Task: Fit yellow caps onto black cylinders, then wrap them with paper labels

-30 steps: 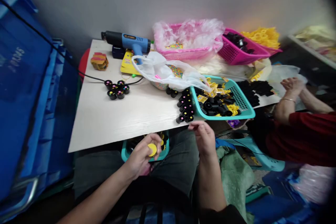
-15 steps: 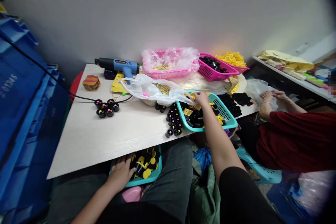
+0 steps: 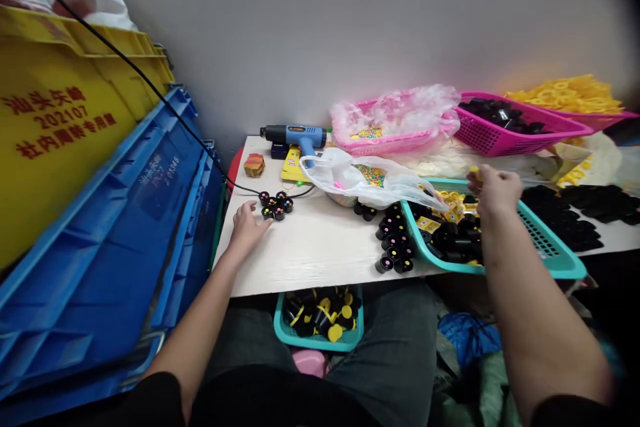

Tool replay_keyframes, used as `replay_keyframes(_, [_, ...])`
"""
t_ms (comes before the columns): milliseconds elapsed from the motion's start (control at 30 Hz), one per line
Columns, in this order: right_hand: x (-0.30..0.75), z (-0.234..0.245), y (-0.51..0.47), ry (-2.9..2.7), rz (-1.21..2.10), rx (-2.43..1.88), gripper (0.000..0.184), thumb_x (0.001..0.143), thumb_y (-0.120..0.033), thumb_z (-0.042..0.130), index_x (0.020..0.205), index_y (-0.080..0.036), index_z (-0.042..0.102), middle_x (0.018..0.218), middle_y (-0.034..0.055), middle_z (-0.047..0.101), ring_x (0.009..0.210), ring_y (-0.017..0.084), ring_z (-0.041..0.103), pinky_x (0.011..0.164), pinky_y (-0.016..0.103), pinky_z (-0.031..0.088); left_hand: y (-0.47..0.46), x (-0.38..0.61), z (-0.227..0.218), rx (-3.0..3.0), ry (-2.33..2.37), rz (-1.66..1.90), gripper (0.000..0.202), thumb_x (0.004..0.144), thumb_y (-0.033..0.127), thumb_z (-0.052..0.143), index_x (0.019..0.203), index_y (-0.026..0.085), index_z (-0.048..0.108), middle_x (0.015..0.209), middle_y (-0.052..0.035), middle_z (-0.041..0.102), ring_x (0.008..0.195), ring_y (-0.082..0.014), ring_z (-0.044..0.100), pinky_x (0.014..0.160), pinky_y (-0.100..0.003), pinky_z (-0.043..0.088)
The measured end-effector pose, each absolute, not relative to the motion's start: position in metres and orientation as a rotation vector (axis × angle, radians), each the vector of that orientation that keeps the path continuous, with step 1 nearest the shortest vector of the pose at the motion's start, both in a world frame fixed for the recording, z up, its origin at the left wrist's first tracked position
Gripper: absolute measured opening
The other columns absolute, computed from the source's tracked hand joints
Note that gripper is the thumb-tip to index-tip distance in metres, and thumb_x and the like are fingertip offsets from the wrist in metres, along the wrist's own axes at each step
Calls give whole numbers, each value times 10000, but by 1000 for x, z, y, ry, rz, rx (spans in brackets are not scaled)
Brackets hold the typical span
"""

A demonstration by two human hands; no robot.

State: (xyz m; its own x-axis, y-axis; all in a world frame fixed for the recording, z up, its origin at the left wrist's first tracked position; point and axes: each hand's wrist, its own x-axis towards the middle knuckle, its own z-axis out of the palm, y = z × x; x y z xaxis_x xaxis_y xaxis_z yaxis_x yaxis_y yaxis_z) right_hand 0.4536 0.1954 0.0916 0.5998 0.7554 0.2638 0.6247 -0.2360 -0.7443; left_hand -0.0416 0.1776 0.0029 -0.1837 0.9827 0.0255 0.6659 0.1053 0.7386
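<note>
Yellow piece (image 3: 474,171): in right hand (image 3: 496,191) | left hand (image 3: 247,227): by black cups (image 3: 272,203)

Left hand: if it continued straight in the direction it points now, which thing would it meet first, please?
Most likely the cluster of black cylinders on the table. The left hand reaches toward its near left side, thumb closest; whether they touch is unclear at this depth.

Standing here: plain grey wall (image 3: 310,33) across twelve o'clock | faint warm tint on it toward two | pale worktable (image 3: 310,257) running centre to three | yellow crate (image 3: 60,107), red-lettered, at ten | blue crates (image 3: 95,233) at nine, tilted-looking from here
</note>
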Motion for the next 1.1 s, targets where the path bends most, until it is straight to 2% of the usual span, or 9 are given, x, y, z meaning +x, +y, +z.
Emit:
replay_keyframes(100, [437,102,158,-878,372,-1695,333,901,-439,318,869,-222,568,1002,217,648,946,266,659,689,403,476,190,-43,-12,1595,1907,904,356,647,213,674,971,173,534,1099,-116,588,1121,-282,532,1016,-424,383])
replay_keyframes(233, [394,97,95,-899,622,-1238,182,778,-301,492,611,-248,440,1005,135,624,1054,250,597,788,409,460,181,-48,-16,1528,1899,990,289,678,224,646,941,182,533,1034,-97,623,1031,-265,587,963,-420,431])
replay_keyframes(333, [355,79,57,-896,879,-925,327,692,-247,640,531,-222,357,644,5,525,672,143,569,730,340,454,159,-47,-10,1469,1853,1099,323,701,230,609,997,177,492,1025,-97,625,997,-245,612,916,-398,472])
replay_keyframes(367, [341,71,48,-879,991,-893,369,697,-283,671,535,-219,345,527,-42,414,517,112,462,654,318,440,147,-44,-7,1463,1822,1126,330,707,230,594,1012,178,480,1022,-92,625,984,-233,622,900,-381,486])
replay_keyframes(433, [309,54,35,-862,1205,-895,423,726,-446,689,575,-224,361,454,-90,249,411,91,257,519,278,356,116,-33,-2,1458,1686,1161,323,726,232,566,1030,178,470,1002,-79,632,957,-212,637,883,-359,501])
replay_keyframes(533, [257,34,21,-880,1387,-930,470,772,-673,557,676,-222,466,552,-45,376,500,121,340,517,271,323,63,-8,4,1385,1238,1174,294,804,263,531,1080,180,474,990,-76,643,957,-215,636,874,-380,505])
replay_keyframes(667, [210,21,7,-977,1564,-1032,242,873,-460,585,887,-222,542,716,-18,497,654,131,472,611,254,384,14,20,7,1380,910,1064,269,891,282,492,1149,204,493,1062,-67,616,964,-203,610,848,-351,501])
replay_keyframes(767, [199,18,2,-991,1618,-1031,274,836,-387,660,1017,-244,514,699,-45,522,627,114,498,609,231,404,5,28,6,1498,881,1044,296,915,295,455,1199,217,491,1091,-60,589,953,-201,582,825,-330,481])
replay_keyframes(1100, [187,16,1,-881,1472,-1065,334,763,-331,734,956,-244,475,605,-81,531,515,85,484,533,203,399,7,32,8,1758,872,1089,321,925,277,353,1225,194,427,1093,-94,537,1011,-241,531,877,-396,443])
